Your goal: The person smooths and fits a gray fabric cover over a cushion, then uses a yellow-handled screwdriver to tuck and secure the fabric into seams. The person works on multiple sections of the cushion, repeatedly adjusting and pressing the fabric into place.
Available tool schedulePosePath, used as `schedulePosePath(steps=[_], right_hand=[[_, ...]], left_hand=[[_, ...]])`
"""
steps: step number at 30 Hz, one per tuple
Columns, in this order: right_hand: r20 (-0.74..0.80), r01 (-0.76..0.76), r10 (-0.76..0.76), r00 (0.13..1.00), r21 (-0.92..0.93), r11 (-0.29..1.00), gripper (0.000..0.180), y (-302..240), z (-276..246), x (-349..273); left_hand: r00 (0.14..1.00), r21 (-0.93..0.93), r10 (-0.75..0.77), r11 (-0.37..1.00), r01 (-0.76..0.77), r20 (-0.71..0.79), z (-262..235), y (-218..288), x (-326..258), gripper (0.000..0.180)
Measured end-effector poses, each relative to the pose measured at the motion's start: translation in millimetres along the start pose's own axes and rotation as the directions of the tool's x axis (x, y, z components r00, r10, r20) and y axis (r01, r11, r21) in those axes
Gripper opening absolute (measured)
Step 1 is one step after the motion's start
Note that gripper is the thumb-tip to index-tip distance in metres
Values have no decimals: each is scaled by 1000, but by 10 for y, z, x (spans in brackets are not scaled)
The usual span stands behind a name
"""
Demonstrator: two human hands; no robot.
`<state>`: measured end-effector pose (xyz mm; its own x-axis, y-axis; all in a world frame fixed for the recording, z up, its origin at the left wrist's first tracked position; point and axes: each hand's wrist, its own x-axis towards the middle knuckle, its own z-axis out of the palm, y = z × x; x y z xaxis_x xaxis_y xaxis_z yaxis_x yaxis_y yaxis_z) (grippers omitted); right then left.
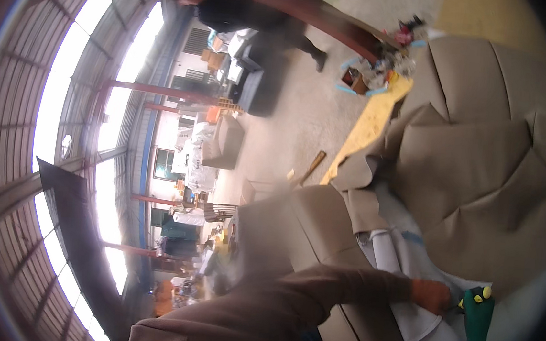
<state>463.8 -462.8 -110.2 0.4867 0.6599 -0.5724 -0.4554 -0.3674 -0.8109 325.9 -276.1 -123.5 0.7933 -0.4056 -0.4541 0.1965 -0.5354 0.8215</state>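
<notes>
My left hand [431,296], orange at its back under a brown sleeve, reaches in over a pale grey-white layer [401,260]. Its fingers are curled close to my right hand, and what they pinch is hidden. A green glove with an orange cuff covers my right hand [479,313]. It is closed on a tool with a yellow-and-black handle [484,293]; the working end cannot be made out. Both hands are at the lower edge of a large, creased taupe upholstery cover [472,194]. A taupe padded sofa section [326,227] lies beside my left forearm.
A yellow sheet [363,136] borders the cover, with a box of odds and ends [359,80] beyond it. A long wooden-looking piece [313,166] lies on the floor. Past a red beam [300,7], a person in dark clothes [241,13] is near dark furniture [258,81].
</notes>
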Motion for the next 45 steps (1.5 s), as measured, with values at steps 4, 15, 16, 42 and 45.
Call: schedulePosePath(steps=[4,15,16,42,45], right_hand=[[-58,16,-28,998,-202,979,22,218,96,157],[-108,137,-169,980,-256,957,26,113,137,-18],[-153,155,-221,963,-358,921,27,99,177,-14],[4,-251,329,944,653,714,23,950,-295,362],[-40,-231,303,952,554,800,21,783,-275,290]], left_hand=[[995,59,-78,995,82,-61,156,-70,-3,36],[993,142,-109,985,101,51,210,-211,-60,39],[993,150,-109,984,99,56,208,-200,-71,38],[971,133,-228,963,235,-66,189,3,-95,35],[981,136,-188,972,194,-54,133,46,-89,36]])
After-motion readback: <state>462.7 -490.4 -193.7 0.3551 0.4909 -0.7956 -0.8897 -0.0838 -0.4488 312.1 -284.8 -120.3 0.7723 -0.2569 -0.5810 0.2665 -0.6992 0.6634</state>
